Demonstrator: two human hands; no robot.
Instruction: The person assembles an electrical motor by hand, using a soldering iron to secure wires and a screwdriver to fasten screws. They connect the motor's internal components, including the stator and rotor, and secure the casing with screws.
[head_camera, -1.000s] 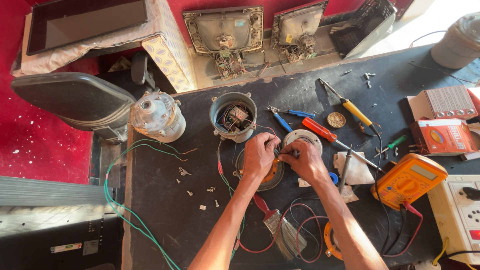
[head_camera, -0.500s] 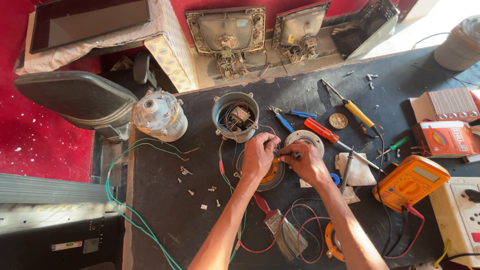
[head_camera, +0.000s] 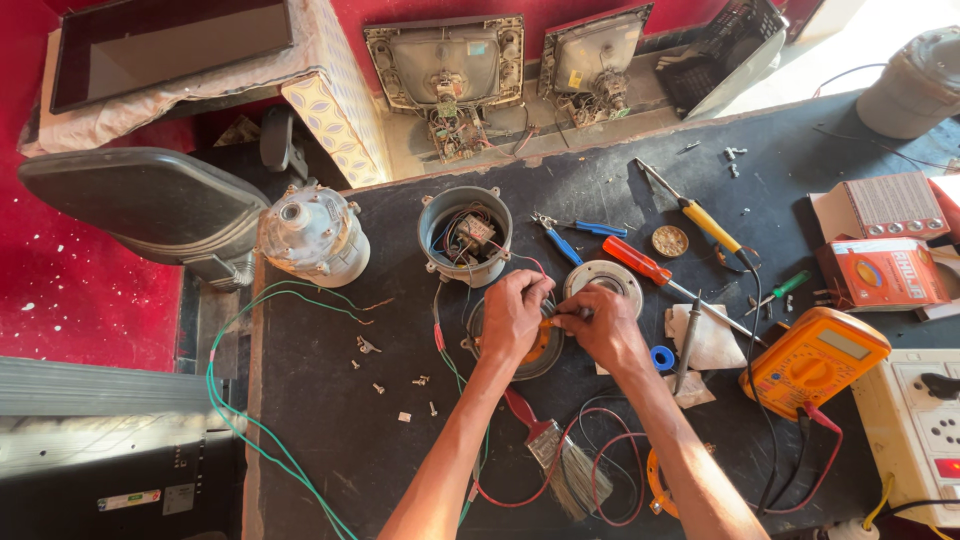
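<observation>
My left hand (head_camera: 512, 312) rests on a round grey part with an orange winding (head_camera: 540, 352) that lies flat on the dark workbench. My right hand (head_camera: 600, 325) meets it from the right, fingertips pinched on a small piece at the part's upper edge. Just beyond my right hand lies a white round cover (head_camera: 603, 277). Behind my left hand stands an open grey motor housing (head_camera: 464, 237) with wires inside, and a red wire runs from it toward the part.
An orange multimeter (head_camera: 812, 360) lies to the right, with screwdrivers (head_camera: 640, 262), blue pliers (head_camera: 570, 233) and boxes (head_camera: 880, 272) nearby. A paintbrush (head_camera: 550, 450) and wire loops sit by my forearms. Loose screws (head_camera: 400, 380) scatter left; a silver motor body (head_camera: 315, 235) stands at the bench's left edge.
Both hands stay on the round part; the fingers have shifted only slightly at its upper edge. Nothing else has moved.
</observation>
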